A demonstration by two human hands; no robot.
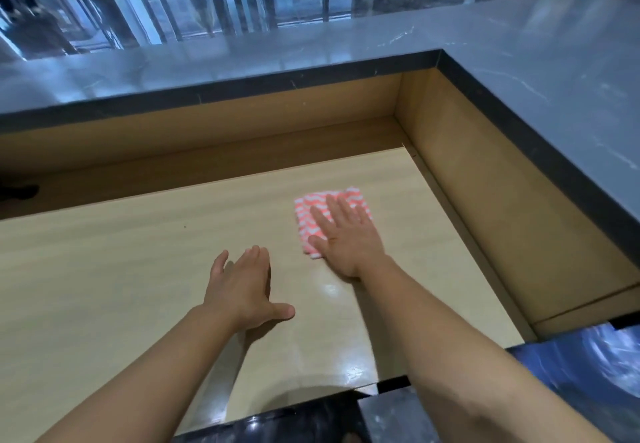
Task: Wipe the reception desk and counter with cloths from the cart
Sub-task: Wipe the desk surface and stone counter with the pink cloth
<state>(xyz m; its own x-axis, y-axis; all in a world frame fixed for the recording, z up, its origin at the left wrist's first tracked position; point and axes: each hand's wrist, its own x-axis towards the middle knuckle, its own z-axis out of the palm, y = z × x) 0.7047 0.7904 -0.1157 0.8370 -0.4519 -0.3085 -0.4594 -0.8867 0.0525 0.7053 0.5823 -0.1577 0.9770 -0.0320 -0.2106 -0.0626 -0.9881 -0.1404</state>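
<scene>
The grey stone counter (519,62) wraps round in an L, far side and right side, sitting higher than the pale wood desk (121,252) that's sunk in below it with brown panel walls. Both bare arms reach out over the desk. The right hand (346,238) is the one doing the job: flat, fingers straight and a bit spread, pressing down on the cloth (306,205). The left hand (242,287) is open too, holding nothing, low over the wood, closer in and left of the cloth without touching it. The cloth is a folded pink-and-white zigzag one, near enough square, poking out ahead and left of the right fingers, up toward the desk's far right corner. So my guess is the next stroke goes left or back toward the body, since the walls are close on the other sides. No bins or trays showing, and the cart isn't in shot.
</scene>
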